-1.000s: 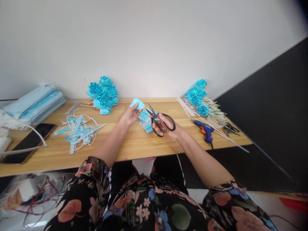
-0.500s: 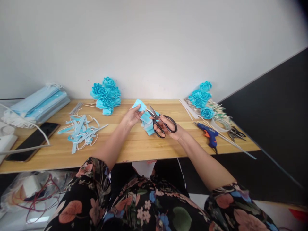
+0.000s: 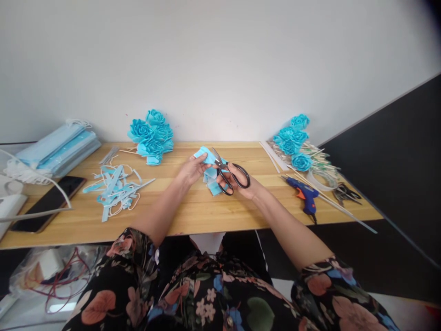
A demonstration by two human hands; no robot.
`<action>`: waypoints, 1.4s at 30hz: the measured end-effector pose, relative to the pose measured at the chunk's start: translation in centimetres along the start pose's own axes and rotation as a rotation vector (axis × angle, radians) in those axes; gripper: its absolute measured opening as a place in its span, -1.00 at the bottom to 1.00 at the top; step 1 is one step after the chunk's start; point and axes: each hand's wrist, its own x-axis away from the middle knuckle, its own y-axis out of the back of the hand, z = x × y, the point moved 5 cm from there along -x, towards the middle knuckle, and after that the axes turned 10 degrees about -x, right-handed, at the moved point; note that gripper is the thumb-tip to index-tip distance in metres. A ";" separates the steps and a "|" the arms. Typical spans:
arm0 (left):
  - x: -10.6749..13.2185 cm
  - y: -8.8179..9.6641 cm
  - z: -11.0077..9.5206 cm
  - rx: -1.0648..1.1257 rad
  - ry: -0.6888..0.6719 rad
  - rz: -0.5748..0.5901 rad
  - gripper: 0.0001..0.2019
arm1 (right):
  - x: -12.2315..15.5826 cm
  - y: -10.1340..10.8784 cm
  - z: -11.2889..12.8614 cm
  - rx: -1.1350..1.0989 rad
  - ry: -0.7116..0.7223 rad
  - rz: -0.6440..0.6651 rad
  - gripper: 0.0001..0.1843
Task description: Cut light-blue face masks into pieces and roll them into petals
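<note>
My left hand pinches a small piece of light-blue fabric above the middle of the table. In my right hand are black-handled scissors, their blades pointing up and left, at the right side of the fabric. Whether the blades are cutting into it I cannot tell. Below both hands a pile of blue fabric pieces lies on the wood, partly hidden by the scissors and my fingers.
Fabric strips and ear loops lie left, near a phone and stacked face masks. Blue fabric roses stand behind; more roses lie right, by a blue glue gun, clear tape and pliers.
The scissors have moved slightly left and up against the fabric piece, and my left hand has shifted a little to the right. The view has turned slightly.
</note>
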 end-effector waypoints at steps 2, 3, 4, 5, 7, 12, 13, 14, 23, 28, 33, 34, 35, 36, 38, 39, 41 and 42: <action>-0.1 0.2 -0.1 0.010 -0.034 -0.014 -0.89 | -0.3 0.0 0.0 -0.026 -0.004 0.000 -0.31; -0.1 0.3 -0.2 0.023 -0.051 -0.029 -0.88 | -0.5 0.0 -0.1 -0.044 -0.013 0.000 -0.32; -0.2 0.5 -0.2 0.034 -0.063 -0.045 -0.88 | -0.6 0.0 0.0 -0.065 -0.023 0.000 -0.33; -0.2 0.6 -0.3 0.040 -0.071 -0.056 -0.88 | -0.8 0.0 0.0 -0.089 -0.035 0.002 -0.35; -0.3 0.7 -0.4 0.040 -0.078 -0.066 -0.89 | -1.2 -0.1 0.0 -0.140 -0.070 0.015 -0.39; -0.3 0.9 -0.9 0.070 -0.109 -0.074 -0.87 | -2.2 -0.3 -0.3 -0.300 -0.148 0.053 -0.44; -0.3 0.9 -1.0 0.076 -0.112 -0.073 -0.86 | -2.4 -0.4 -0.4 -0.330 -0.150 0.063 -0.43; -0.4 1.0 -1.0 0.080 -0.113 -0.072 -0.86 | -2.6 -0.4 -0.5 -0.357 -0.149 0.076 -0.43; -0.5 1.2 -0.5 0.046 -0.084 -0.083 -0.85 | -2.8 0.0 -1.8 -0.446 -0.148 0.068 -0.44; -0.3 0.9 -0.6 0.046 -0.062 -0.079 -0.89 | -2.6 0.0 -1.9 -0.452 -0.143 0.040 -0.45; -0.3 1.0 -0.6 0.046 -0.034 -0.082 -0.92 | -2.6 -0.1 -2.0 -0.432 -0.148 0.037 -0.48; -0.3 1.1 -0.5 0.046 -0.027 -0.080 -0.94 | -2.6 -0.1 -2.0 -0.427 -0.146 0.039 -0.49; -0.3 1.1 -0.5 0.045 -0.021 -0.080 -0.96 | -2.7 -0.1 -2.0 -0.425 -0.144 0.043 -0.49; -0.4 1.2 -0.5 0.043 -0.016 -0.081 -0.97 | -2.7 -0.1 -2.0 -0.424 -0.142 0.049 -0.50; -0.4 1.3 -0.5 0.041 -0.011 -0.082 -0.96 | -2.7 -0.1 -2.0 -0.414 -0.134 0.058 -0.49; -0.4 1.3 -0.5 0.041 -0.011 -0.083 -0.95 | -2.7 -0.1 -2.0 -0.404 -0.127 0.057 -0.48; -0.4 1.3 -0.6 0.043 -0.014 -0.082 -0.94 | -2.6 -0.1 -2.0 -0.370 -0.114 0.046 -0.46; -0.4 1.3 -0.6 0.044 -0.018 -0.081 -0.94 | -2.6 -0.1 -2.0 -0.350 -0.107 0.036 -0.44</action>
